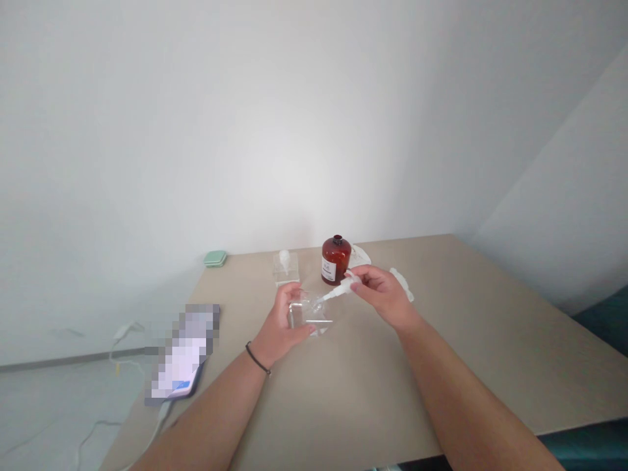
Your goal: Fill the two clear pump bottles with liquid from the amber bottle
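My left hand [282,327] is closed around a clear square bottle [311,317], thumb along its near side and fingers behind it. The bottle is tilted toward the right. Between the fingers of my right hand [380,291] is a white pump head [341,288], its narrow end pointing down-left at the clear bottle. Whether that end is inside the bottle I cannot tell. Just behind stands an amber bottle [336,255], upright, with a white label and an uncovered neck. Farther back on the left is another clear container [293,267] with a white top piece [284,260].
A phone [181,360] with a white cable [159,422] lies at the table's left edge. A small green case [215,259] sits at the far left corner. White crumpled pieces [403,284] lie beyond my right hand. The wall borders the table [343,412] at the back.
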The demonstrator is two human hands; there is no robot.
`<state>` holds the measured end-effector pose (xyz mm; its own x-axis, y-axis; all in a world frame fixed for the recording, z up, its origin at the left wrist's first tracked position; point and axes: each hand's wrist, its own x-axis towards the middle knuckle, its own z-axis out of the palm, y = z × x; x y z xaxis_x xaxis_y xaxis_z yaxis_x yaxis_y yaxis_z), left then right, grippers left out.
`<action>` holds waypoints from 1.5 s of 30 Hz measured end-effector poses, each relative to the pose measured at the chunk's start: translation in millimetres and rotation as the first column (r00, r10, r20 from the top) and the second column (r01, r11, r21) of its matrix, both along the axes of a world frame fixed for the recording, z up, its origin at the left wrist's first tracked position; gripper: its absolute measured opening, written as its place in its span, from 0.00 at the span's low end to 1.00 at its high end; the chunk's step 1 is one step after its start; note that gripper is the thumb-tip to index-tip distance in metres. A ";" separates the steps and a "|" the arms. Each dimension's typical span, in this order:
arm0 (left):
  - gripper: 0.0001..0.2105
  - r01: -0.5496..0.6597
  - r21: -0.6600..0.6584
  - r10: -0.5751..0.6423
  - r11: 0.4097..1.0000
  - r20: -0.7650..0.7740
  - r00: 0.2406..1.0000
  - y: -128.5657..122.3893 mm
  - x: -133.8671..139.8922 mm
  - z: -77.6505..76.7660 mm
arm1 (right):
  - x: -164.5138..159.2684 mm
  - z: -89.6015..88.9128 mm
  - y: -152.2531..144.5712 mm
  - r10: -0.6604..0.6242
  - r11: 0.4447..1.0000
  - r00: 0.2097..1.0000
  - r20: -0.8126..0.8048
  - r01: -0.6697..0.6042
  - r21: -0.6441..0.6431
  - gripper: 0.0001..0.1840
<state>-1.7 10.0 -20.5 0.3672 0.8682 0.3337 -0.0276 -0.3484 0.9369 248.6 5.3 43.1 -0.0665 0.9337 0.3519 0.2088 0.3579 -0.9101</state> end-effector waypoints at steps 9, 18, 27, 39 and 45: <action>0.36 0.008 0.067 -0.005 0.998 -0.038 0.999 -3.4 2.2 7.0 | -20.0 4.9 -7.4 -0.154 0.958 0.893 0.424 0.030 0.284 0.15; 0.38 0.002 0.108 0.006 0.994 -0.073 0.997 -1.8 2.2 6.3 | -38.8 -2.0 -13.2 -0.113 0.970 0.905 0.409 0.012 0.242 0.17; 0.39 0.020 0.045 -0.018 0.999 -0.033 0.999 1.1 1.6 1.0 | -49.6 -14.8 -7.7 0.000 0.987 0.934 0.359 -0.058 0.151 0.13; 0.42 0.068 0.015 -0.066 0.998 -0.090 0.994 5.6 2.0 1.1 | -65.2 -40.6 -1.8 0.181 0.983 0.984 -0.006 -0.181 -0.022 0.20; 0.43 0.063 -0.004 -0.063 0.998 -0.100 0.993 4.0 4.7 3.4 | -65.4 -50.9 3.9 0.145 0.988 0.985 -0.092 -0.150 -0.045 0.20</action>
<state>3.1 14.0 -17.2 0.4526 0.8425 0.2921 0.0441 -0.3484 0.9363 183.2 9.2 -7.8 -0.1759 0.9330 0.3140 0.0752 0.3307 -0.9407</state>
